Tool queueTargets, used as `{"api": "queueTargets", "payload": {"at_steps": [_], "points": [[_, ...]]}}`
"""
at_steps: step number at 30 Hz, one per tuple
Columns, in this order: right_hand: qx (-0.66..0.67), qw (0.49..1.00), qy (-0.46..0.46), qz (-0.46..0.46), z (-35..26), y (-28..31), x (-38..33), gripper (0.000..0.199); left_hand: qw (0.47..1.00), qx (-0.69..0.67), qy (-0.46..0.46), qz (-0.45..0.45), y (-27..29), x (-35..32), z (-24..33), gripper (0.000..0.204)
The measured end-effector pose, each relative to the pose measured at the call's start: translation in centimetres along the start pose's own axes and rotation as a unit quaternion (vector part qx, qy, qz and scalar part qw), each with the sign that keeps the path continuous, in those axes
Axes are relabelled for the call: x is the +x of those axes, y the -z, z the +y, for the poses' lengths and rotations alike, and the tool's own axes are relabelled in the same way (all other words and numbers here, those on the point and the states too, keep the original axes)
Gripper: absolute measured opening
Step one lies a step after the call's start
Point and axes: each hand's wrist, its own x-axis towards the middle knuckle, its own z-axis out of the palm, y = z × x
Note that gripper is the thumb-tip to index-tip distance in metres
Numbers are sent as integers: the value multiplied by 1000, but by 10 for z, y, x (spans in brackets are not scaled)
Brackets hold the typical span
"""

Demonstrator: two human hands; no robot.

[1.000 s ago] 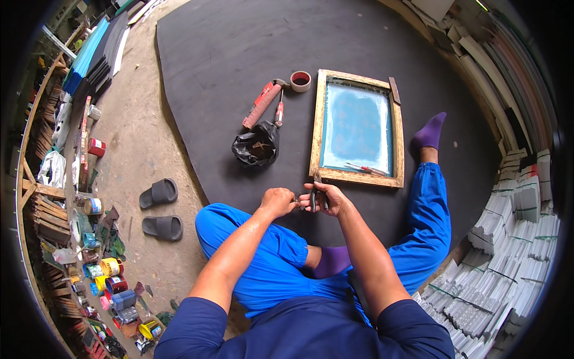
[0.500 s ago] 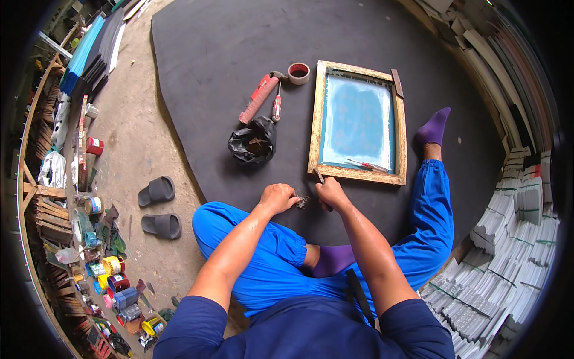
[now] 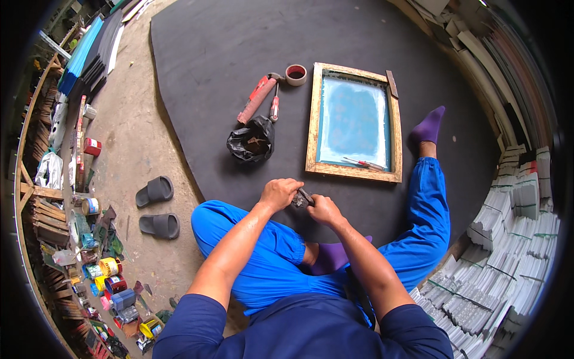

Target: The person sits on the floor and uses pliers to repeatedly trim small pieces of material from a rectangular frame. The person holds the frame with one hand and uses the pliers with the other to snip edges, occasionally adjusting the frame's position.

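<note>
My right hand (image 3: 324, 209) is closed around a dark metal hand tool (image 3: 306, 197), which tilts up and left toward my other hand. The tool's exact kind is hard to make out. My left hand (image 3: 280, 194) is closed at the tool's far end, its fingertips touching or very near it; what they pinch is hidden. Small grey bits (image 3: 298, 202) show just beneath, between my hands. Beyond them lies a wooden-framed printing screen (image 3: 312, 119) with blue and white mesh. A red-handled screwdriver (image 3: 365, 163) rests along its near edge.
On the black mat (image 3: 209, 54) are a crumpled black bag (image 3: 251, 140), a red-handled tool (image 3: 257, 99), another screwdriver (image 3: 274, 107) and a tape roll (image 3: 296, 75). Grey sandals (image 3: 158, 226) and paint cans (image 3: 110, 266) are at left; bundled white sheets (image 3: 478, 287) at right.
My right hand has swung the dark tool from pointing up at the frame's edge to pointing left, against my left hand. My left hand has shifted slightly up, its fingers reaching the tool.
</note>
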Motion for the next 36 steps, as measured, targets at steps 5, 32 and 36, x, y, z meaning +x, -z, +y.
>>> {"api": "queueTargets", "payload": {"at_steps": [5, 32, 36], "points": [[134, 976, -48, -163, 13, -1, 4, 25, 997, 44, -52, -39, -4, -4, -9, 11], [195, 959, -204, -40, -16, 28, 54, 23, 974, 44, 114, -189, 17, 3, 2, 36], [139, 970, -200, -9, -16, 21, 54, 21, 975, 44, 113, -188, 21, 4, 4, 36]]}}
